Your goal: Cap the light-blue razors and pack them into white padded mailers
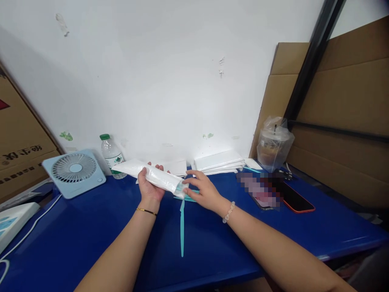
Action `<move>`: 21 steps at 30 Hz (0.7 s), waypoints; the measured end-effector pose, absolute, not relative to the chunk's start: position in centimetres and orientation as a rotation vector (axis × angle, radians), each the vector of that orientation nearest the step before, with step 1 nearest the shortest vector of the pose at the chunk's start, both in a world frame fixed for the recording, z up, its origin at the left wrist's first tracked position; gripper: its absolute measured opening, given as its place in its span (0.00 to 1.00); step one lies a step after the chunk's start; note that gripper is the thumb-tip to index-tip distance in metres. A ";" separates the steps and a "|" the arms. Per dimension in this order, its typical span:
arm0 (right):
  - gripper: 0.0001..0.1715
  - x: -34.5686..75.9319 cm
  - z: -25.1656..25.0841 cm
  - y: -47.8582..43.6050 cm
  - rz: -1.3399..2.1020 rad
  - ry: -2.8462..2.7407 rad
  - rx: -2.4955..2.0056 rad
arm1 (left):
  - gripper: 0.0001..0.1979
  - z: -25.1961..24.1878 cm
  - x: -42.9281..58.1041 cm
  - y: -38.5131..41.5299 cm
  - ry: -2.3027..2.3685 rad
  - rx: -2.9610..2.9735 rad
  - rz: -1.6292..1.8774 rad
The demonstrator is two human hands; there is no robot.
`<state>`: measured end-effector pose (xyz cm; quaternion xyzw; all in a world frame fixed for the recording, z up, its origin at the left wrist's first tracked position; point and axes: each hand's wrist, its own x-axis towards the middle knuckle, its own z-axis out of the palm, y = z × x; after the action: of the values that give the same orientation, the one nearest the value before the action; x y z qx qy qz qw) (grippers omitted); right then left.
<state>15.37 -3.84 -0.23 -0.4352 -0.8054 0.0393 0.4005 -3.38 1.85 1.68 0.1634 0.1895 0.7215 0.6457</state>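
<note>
My left hand is wrapped round a white plastic mailing bag, which lies tilted with its open end to the right. Teal plastic sticks in clear wrapping show at that opening. The thumb and fingers of my right hand close on the end of these sticks. A single slim teal stick, shaped like an eyebrow razor, lies on the blue table just below the bag. More teal pieces are partly hidden under my right hand.
Stacked white bags lie against the wall. To the left are a light-blue fan, a water bottle and a white device. On the right are two phones and a bagged drink cup. Cardboard stands at both sides.
</note>
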 end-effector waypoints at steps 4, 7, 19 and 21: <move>0.18 13.7 -0.9 -3.5 0.128 -2.051 -1.077 | 0.14 2.1 -0.9 0.1 0.448 0.413 1.653; 0.18 13.2 -1.2 -3.2 0.129 -2.053 -1.095 | 0.14 2.3 -0.1 -0.5 0.482 0.407 1.668; 0.10 19.3 -0.1 -2.9 -0.302 -2.498 -1.449 | 0.22 4.3 -7.9 3.3 1.050 1.065 1.943; 0.10 19.8 -0.3 -2.8 -0.300 -2.554 -1.502 | 0.28 4.0 -10.0 3.7 1.354 1.397 1.738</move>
<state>19.81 -2.80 -0.28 -0.5027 -0.8547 -0.1003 0.0819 -9.98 3.73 3.98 0.5166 0.5008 0.6427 0.2632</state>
